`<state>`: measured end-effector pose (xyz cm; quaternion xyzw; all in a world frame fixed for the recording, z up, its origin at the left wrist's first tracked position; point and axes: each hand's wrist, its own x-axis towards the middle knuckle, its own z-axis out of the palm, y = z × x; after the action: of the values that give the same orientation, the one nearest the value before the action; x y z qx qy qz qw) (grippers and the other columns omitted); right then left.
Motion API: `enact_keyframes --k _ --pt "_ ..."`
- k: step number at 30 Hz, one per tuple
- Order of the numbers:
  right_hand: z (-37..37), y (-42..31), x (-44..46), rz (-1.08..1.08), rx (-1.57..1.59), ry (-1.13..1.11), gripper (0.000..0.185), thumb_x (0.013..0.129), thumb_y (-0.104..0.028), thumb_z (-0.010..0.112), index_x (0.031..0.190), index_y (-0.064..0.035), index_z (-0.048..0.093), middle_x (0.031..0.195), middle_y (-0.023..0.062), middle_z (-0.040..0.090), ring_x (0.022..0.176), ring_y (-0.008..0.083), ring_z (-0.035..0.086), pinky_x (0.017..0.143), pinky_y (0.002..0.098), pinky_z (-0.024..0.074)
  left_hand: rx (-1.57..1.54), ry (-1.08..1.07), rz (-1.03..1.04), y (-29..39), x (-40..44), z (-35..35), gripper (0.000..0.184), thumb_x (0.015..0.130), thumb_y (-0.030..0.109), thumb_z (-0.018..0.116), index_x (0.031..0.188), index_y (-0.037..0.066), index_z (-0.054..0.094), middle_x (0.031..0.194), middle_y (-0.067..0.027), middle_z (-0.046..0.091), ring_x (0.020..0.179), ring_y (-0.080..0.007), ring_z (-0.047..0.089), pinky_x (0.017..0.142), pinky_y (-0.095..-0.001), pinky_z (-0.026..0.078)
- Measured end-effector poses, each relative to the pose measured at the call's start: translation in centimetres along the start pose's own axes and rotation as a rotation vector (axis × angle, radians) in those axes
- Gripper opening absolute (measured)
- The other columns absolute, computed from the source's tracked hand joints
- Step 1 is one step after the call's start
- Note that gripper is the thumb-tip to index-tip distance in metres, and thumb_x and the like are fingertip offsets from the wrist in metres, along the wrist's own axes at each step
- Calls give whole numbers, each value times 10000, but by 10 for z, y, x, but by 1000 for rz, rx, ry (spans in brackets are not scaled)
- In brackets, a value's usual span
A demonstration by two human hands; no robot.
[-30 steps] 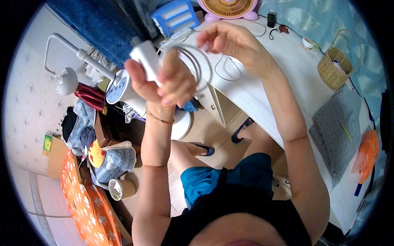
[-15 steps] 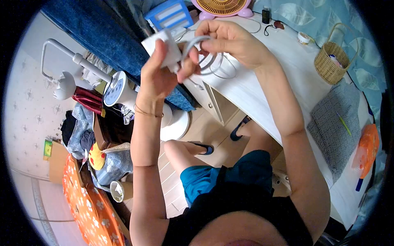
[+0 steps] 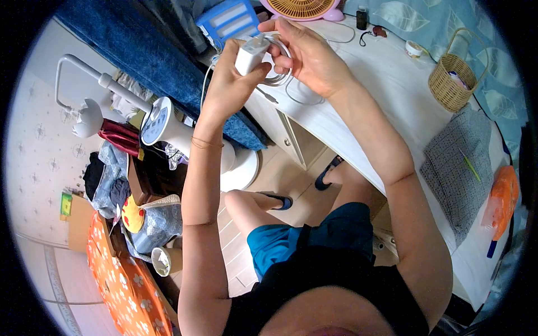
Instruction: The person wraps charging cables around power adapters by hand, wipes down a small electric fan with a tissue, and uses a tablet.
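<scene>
Between its thumb and fingers, my left hand (image 3: 228, 87) grips a white charger (image 3: 249, 57), turned so that one narrow end faces up. A white charging cable (image 3: 288, 63) is wound in loops beside the charger. My right hand (image 3: 315, 63) has its curled lower fingers in these loops, while its thumb and index finger stretch out toward the charger's upper end. A loose cable end with a small plug (image 3: 268, 96) hangs below my hands. Both hands are raised over the near-left corner of the white desk (image 3: 364, 112).
On the desk are a pink fan (image 3: 302, 8), a blue rack (image 3: 228, 23), a wicker basket (image 3: 450, 84), a grey cloth (image 3: 457, 162) and an orange plastic bag (image 3: 502, 196). A white standing device with a lamp arm (image 3: 162, 120) is at my left. A waste bin (image 3: 161, 261) stands lower left.
My left hand has turned the charger from flat side to narrow end and moved slightly right. My right hand has shifted lower, its thumb and index finger opening out beside the loops.
</scene>
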<state>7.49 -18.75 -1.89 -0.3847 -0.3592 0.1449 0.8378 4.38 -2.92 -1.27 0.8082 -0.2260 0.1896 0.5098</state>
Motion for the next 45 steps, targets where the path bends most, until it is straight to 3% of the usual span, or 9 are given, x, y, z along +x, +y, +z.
enact_keyframes --k 3,7,17,20,23,26,32,38,45 --pt "-1 2 0 -36 -182 9 412 791 -309 600 1082 -47 469 815 -10 476 636 32 406 530 174 347 260 -3 78 -5 1 0 293 743 38 596 981 19 426 829 -31 516 743 -99 491 652 -231 418" --pt "-7 6 5 -37 -265 0 439 768 -280 629 1098 -47 458 859 4 502 673 38 443 557 172 370 442 49 114 9 0 6 367 698 104 645 933 -26 394 771 -180 536 728 -242 558 651 -307 436" --pt "-13 -1 5 17 -303 -155 474 770 -215 633 1152 -27 424 980 42 543 868 87 531 747 209 444 -97 -83 8 15 -7 -6 386 735 209 685 967 -2 460 830 -33 514 767 -89 472 674 -212 398" --pt "-12 1 6 -81 -396 -189 474 754 -174 653 1145 -25 430 951 41 558 854 83 538 740 208 446 -52 -90 78 6 -6 -11 380 707 191 712 950 11 482 822 -18 530 756 -78 481 664 -204 398" --pt "-12 10 9 -150 -402 -182 425 720 -146 690 1072 -21 490 740 1 549 670 58 512 602 175 414 -44 -132 89 6 -6 -17 373 693 175 724 942 22 492 814 -5 537 744 -68 483 655 -197 397" --pt "-13 9 8 -110 -520 -222 455 730 -101 663 1126 -25 451 835 25 578 785 72 552 704 191 446 -23 -191 42 11 -8 -22 359 690 159 724 938 30 499 808 4 540 739 -58 485 643 -186 397" --pt "-13 8 7 17 -294 -252 397 763 -157 635 1098 -20 469 755 -7 546 671 43 511 600 157 410 -144 -297 -91 16 -10 -34 331 703 160 711 939 44 510 772 21 543 663 -24 475 553 -161 380" --pt "-5 19 8 -141 -346 -237 398 771 -232 634 1080 -31 484 705 -14 525 617 43 487 564 155 393 -138 -339 -140 4 -9 -46 369 706 249 704 945 45 511 694 34 542 557 -16 465 463 -151 361" --pt "-5 16 6 -188 -392 -196 332 776 -158 629 1051 -29 495 715 11 550 649 63 516 591 177 427 -245 -264 -149 9 -16 -34 437 718 285 686 1014 48 469 761 11 554 609 -22 496 464 -134 379"
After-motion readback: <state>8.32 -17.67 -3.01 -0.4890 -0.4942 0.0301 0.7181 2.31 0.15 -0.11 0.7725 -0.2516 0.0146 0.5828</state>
